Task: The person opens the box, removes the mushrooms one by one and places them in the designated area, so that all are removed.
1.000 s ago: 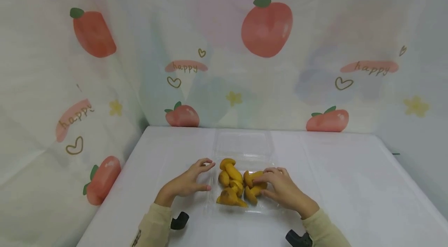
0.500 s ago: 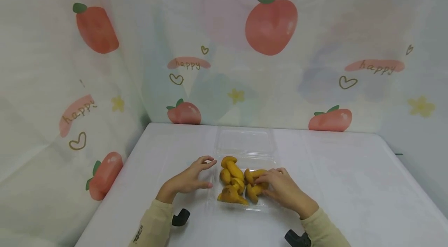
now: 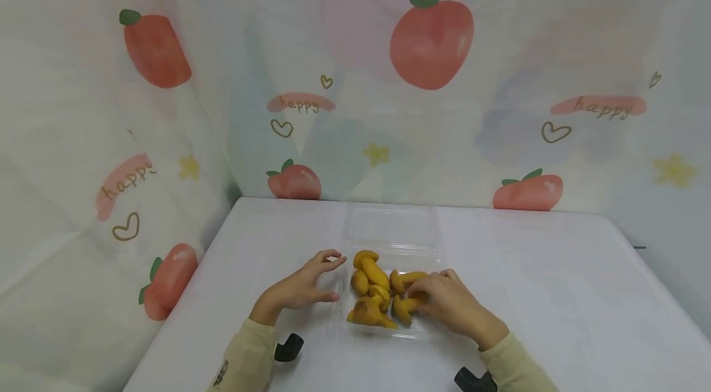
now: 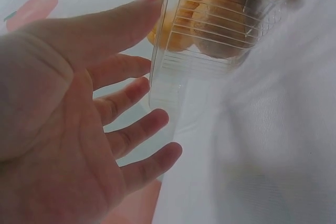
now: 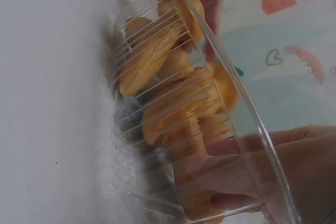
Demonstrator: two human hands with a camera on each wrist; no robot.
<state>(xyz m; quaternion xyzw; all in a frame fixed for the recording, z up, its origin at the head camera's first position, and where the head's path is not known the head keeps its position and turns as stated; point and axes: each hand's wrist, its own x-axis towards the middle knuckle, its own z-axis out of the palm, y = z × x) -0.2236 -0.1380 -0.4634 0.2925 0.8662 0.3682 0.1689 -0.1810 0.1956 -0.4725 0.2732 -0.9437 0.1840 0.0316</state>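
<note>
Several yellow-brown mushrooms lie in a clear plastic box (image 3: 408, 336) whose hinged lid (image 3: 391, 226) is folded back behind it. My right hand (image 3: 458, 307) reaches in over the box's right side and pinches the stem of the lower right mushroom (image 3: 402, 312). Through the ribbed wall in the right wrist view, the thumb and fingers stand on either side of that stem. Another mushroom (image 3: 399, 281) lies just behind it. Beside the box's left wall is my left hand (image 3: 302, 284), fingers spread and holding nothing. Its thumb (image 4: 142, 11) is right by the rim in the left wrist view.
A white-covered table (image 3: 544, 281) bears the box. Behind it hangs a pale cloth backdrop (image 3: 344, 58) printed with red fruit, and it also runs along the left side. Black wrist mounts (image 3: 289, 347) show below both sleeves.
My right hand's fingers have drawn in and closed on the lower right mushroom's stem. The left hand has hardly moved. The head view has shifted slightly.
</note>
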